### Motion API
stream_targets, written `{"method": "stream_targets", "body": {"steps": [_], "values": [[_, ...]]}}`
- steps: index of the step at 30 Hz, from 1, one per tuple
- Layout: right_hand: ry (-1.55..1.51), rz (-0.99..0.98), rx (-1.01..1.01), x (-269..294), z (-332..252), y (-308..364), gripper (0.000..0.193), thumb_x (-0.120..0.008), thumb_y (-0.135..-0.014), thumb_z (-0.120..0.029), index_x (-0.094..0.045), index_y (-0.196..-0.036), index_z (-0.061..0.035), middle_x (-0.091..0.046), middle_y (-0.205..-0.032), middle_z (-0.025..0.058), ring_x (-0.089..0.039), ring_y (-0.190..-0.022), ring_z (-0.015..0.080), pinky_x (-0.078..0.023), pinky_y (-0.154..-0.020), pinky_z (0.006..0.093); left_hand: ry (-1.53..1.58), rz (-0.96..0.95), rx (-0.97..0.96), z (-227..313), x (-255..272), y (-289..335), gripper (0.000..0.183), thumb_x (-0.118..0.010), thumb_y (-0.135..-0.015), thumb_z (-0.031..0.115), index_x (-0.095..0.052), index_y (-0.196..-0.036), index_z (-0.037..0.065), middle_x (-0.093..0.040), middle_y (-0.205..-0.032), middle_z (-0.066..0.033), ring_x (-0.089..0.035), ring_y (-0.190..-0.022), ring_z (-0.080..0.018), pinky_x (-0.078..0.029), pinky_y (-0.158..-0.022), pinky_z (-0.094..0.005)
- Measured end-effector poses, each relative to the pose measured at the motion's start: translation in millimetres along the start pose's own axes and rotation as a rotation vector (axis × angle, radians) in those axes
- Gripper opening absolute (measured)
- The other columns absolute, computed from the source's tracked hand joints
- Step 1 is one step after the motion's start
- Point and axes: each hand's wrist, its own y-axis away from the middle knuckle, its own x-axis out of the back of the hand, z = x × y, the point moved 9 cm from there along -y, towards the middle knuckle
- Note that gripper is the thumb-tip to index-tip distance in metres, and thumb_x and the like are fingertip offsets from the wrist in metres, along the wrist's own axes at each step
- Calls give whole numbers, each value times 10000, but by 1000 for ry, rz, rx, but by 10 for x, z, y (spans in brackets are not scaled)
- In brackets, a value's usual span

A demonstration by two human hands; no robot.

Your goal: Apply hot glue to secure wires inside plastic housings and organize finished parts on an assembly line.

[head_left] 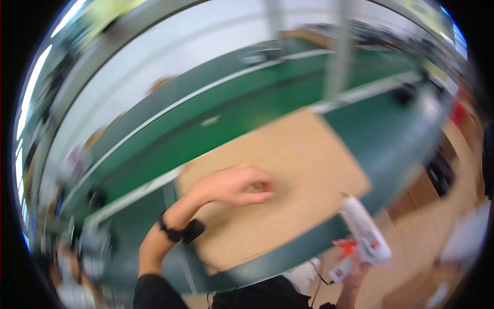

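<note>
My left hand (244,184) hovers over or rests on a tan cardboard sheet (293,154); motion blur keeps me from telling which. Its fingers are curled in toward the thumb, and whatever they may hold is hidden. A black band with a dark case (177,230) circles that wrist. At the lower right, beyond the sheet's near right corner, my right hand (356,273) is closed around a white tool with a narrow tip and an orange part (363,226). The tool points up and left. Blur hides its exact kind.
The cardboard lies on a dark green bench (355,129) with a pale rail along its far side. A grey upright post (338,62) stands behind the sheet's far corner. Brown boxes (414,198) sit on the floor at right. Part of another person (77,278) shows at lower left.
</note>
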Motion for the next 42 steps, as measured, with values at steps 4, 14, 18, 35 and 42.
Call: {"method": "stream_targets", "body": {"steps": [4,14,18,35,42], "values": [[-152,-221,-87,-386,457,-40,362,-499,-1028,-283,-502,-1217,26,-645,-1035,180,-690,-942,304,-562,-479,258,18,265,311,-423,183,1568,206,-642,-934,185,-686,-920,-15,-705,-808,-102,-673,-737,-212,-552,-723,-334],[-281,-556,-352,-1255,806,-66,482,-525,-1005,-356,-473,-1292,27,-581,-1233,257,-607,-1123,376,-567,-658,320,-517,1361,859,-1552,596,5170,279,-738,-786,181,-627,-965,-3,-681,-779,-126,-681,-776,-267,-535,-709,-376],[-305,-407,-352,-1188,788,-160,409,-501,-1021,-319,-472,-1266,6,-579,-1137,214,-636,-1015,324,-566,-542,289,-918,1665,1339,-1878,1292,6886,839,-832,-661,325,-413,-1320,17,-588,-1168,-256,-565,-1106,-429,-456,-952,-496],[-606,-598,-387,-1658,686,27,311,-591,-965,-271,-593,-1112,3,-646,-1095,214,-640,-1100,401,-599,-703,352,-479,1579,1374,-3478,1671,7577,848,-787,-712,657,-665,-1236,1,-677,-1227,-194,-643,-1138,-341,-479,-997,-423],[-590,-641,-368,-1692,633,-14,315,-529,-983,-255,-555,-1123,25,-627,-1081,256,-638,-1082,427,-624,-714,366,-340,1343,1001,-2722,1383,6563,710,-758,-822,502,-606,-1342,42,-642,-1295,-178,-598,-1209,-317,-459,-1029,-393]]}}
